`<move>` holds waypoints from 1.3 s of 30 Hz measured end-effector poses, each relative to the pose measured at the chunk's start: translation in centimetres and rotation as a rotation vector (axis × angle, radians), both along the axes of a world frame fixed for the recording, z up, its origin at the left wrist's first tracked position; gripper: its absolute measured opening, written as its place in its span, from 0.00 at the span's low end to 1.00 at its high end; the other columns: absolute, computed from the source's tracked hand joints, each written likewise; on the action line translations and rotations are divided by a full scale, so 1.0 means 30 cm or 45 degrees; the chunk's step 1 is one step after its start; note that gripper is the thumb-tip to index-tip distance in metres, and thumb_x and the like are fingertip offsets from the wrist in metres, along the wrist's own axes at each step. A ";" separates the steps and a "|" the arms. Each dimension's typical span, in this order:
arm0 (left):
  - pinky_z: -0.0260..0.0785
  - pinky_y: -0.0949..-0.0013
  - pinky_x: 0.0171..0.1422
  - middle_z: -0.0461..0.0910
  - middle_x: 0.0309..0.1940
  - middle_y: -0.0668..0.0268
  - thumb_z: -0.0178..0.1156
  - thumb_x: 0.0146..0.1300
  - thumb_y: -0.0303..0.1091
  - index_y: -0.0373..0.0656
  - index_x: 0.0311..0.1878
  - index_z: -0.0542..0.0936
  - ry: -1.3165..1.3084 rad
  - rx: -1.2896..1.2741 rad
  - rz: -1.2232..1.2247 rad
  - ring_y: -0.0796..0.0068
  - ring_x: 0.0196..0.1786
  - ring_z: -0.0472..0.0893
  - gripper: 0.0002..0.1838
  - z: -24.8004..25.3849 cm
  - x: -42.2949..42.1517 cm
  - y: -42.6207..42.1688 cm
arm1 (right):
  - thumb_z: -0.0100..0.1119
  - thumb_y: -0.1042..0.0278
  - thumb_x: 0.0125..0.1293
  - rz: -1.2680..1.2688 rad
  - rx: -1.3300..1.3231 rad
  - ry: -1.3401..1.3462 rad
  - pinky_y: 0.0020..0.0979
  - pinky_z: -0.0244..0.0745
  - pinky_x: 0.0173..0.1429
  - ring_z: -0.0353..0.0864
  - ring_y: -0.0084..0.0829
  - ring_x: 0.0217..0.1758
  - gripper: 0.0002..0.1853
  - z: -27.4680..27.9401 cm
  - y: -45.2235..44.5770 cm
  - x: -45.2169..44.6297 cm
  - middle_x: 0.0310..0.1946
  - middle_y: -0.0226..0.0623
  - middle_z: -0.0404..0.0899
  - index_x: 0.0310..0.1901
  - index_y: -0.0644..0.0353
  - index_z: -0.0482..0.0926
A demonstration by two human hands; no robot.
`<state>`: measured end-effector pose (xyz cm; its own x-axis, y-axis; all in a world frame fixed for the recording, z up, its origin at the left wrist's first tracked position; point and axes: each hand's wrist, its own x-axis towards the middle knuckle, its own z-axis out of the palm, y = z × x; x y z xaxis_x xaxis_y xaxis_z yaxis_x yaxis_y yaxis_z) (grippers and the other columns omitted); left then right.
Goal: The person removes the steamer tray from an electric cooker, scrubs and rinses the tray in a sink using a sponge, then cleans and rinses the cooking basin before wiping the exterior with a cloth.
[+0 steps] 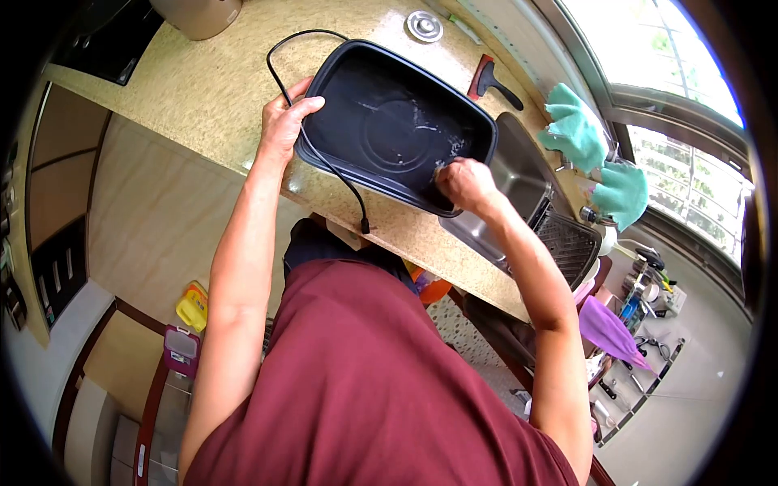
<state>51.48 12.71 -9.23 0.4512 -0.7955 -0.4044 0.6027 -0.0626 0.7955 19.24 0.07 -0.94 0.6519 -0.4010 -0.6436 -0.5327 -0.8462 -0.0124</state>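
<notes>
Though unclear whether lifted or resting, pan [348, 105]: lay open side up over counter [203, 97], right end reaching sink [519, 174]; showed pale marks inside.
Left hand [285, 123]: clasped rim at left end, thumb inside, fingers mostly hidden.
Right hand [468, 185]: curled nearly closed inside right end; could not tell if gripping anything.
Cord [271, 65]: looped round left end, crossed front rim, ended over counter.
Squeegee [489, 78]: lay beyond pan, near sink.
Strainer [425, 27]: sat flat on counter, apart from squeegee.
</notes>
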 end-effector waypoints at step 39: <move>0.80 0.71 0.54 0.87 0.49 0.57 0.70 0.57 0.24 0.31 0.64 0.78 0.036 0.022 -0.040 0.73 0.46 0.86 0.29 0.005 -0.002 0.005 | 0.57 0.77 0.56 -0.039 -0.034 -1.092 0.38 0.76 0.54 0.78 0.39 0.50 0.15 -0.143 0.141 0.421 0.46 0.32 0.81 0.43 0.52 0.87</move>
